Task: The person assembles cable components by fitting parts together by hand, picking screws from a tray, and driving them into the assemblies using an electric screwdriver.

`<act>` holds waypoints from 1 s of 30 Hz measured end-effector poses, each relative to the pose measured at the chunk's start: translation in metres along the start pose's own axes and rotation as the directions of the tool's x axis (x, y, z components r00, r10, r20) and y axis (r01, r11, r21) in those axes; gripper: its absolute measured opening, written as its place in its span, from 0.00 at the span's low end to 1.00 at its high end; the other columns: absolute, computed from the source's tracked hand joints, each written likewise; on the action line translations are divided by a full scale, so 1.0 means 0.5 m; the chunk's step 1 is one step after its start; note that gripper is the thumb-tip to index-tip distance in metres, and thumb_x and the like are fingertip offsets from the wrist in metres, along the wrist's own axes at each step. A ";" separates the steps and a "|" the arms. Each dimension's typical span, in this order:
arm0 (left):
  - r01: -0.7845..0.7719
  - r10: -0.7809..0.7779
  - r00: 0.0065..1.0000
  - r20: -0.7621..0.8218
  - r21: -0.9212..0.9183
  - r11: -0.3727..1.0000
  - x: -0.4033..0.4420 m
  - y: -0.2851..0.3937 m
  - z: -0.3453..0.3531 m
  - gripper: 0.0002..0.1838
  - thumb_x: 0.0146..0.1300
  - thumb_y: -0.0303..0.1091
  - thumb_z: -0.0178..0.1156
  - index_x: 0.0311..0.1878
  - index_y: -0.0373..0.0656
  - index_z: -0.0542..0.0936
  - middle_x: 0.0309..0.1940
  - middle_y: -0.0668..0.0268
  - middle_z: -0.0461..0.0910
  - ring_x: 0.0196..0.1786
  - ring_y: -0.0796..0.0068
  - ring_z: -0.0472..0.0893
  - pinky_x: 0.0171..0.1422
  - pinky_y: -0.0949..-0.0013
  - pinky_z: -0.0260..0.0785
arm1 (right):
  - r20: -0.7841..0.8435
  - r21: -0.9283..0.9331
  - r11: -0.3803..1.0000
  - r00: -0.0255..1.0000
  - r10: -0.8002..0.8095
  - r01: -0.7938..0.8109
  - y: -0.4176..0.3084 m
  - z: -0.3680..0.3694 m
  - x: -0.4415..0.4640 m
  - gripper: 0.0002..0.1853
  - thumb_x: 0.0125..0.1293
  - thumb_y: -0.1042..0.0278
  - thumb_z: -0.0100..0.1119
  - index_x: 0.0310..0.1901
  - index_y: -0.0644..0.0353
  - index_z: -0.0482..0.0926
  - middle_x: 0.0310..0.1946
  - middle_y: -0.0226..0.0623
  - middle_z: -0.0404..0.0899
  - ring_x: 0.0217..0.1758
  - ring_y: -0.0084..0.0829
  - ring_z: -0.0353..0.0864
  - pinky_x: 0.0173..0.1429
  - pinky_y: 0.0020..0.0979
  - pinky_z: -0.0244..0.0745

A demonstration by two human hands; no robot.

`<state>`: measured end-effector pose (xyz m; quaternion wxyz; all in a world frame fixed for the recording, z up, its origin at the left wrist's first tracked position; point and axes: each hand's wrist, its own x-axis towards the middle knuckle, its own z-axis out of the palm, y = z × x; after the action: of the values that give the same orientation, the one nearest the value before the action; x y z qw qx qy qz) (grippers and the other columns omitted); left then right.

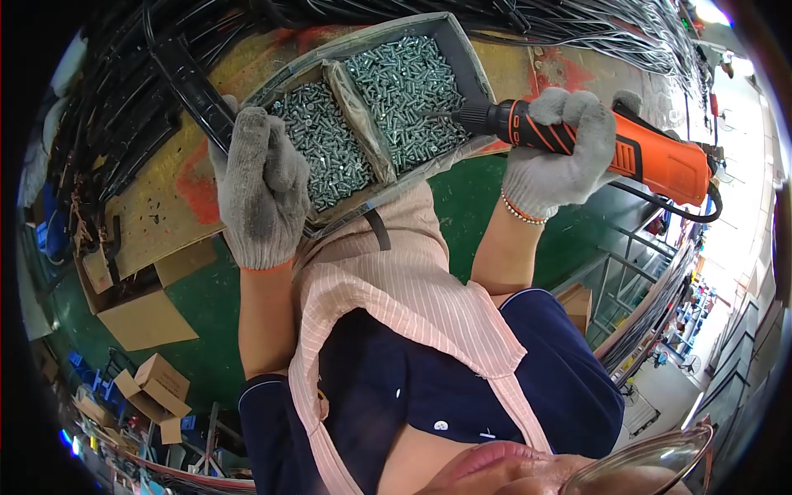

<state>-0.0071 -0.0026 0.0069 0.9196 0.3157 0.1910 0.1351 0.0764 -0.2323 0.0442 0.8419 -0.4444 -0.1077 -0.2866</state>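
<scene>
My left hand (262, 186), in a grey work glove, is closed around the end of a long black part (194, 91) at the left of the box. My right hand (569, 144), also gloved, grips an orange and black electric screwdriver (664, 161). The tool's bit points left, over the screws (408, 91) in the right compartment of a cardboard box (470, 62). More screws (322, 136) fill the left compartment, beside my left hand. A wrapped divider (359, 120) separates the two compartments.
Bundles of black cables (346, 12) lie along the far side of the worn wooden table (157, 214). Black strips (115, 124) are piled at the left. Open cardboard boxes (148, 318) stand low at the left, above a green floor (198, 301). A metal frame (619, 264) is at the right.
</scene>
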 end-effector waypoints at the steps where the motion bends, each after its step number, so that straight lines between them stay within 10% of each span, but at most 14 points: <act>1: -0.005 0.005 1.000 0.010 0.002 1.000 0.001 0.000 -0.001 0.15 0.74 0.29 0.59 0.62 0.49 0.74 0.30 0.69 0.77 0.18 0.86 0.67 0.18 0.79 0.60 | 0.004 -0.025 1.000 1.000 -0.008 0.008 0.006 0.002 -0.001 0.27 0.61 0.84 0.57 0.63 0.68 0.65 0.24 0.41 0.76 0.20 0.30 0.74 0.27 0.33 0.78; 13: -0.031 0.031 0.999 0.020 0.015 0.999 0.004 -0.004 0.002 0.16 0.71 0.25 0.61 0.59 0.47 0.73 0.31 0.69 0.78 0.19 0.86 0.68 0.18 0.80 0.61 | -0.031 -0.178 0.983 0.999 -0.042 0.036 -0.013 0.020 0.005 0.15 0.63 0.76 0.60 0.51 0.66 0.73 0.24 0.38 0.74 0.20 0.31 0.69 0.28 0.32 0.72; 26: -0.028 0.026 0.998 0.055 0.032 0.999 0.005 -0.004 -0.002 0.19 0.71 0.27 0.62 0.63 0.46 0.72 0.38 0.61 0.83 0.18 0.86 0.69 0.17 0.80 0.61 | -0.089 -0.110 0.994 0.996 -0.004 -0.006 -0.004 0.019 0.006 0.24 0.61 0.84 0.55 0.59 0.67 0.65 0.22 0.40 0.75 0.17 0.30 0.72 0.25 0.32 0.77; 30: 0.068 -0.029 0.986 -0.165 0.232 0.970 -0.012 0.000 0.048 0.23 0.68 0.24 0.64 0.63 0.47 0.69 0.42 0.57 0.84 0.16 0.85 0.71 0.15 0.79 0.61 | -0.049 -0.095 0.994 0.997 0.053 -0.057 -0.034 0.032 0.027 0.10 0.69 0.71 0.58 0.49 0.63 0.72 0.25 0.29 0.66 0.27 0.24 0.64 0.34 0.27 0.68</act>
<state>-0.0021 -0.0176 0.0257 0.8600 0.4064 0.2869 0.1137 0.0788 -0.2321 0.0715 0.8292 -0.4807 -0.0620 -0.2785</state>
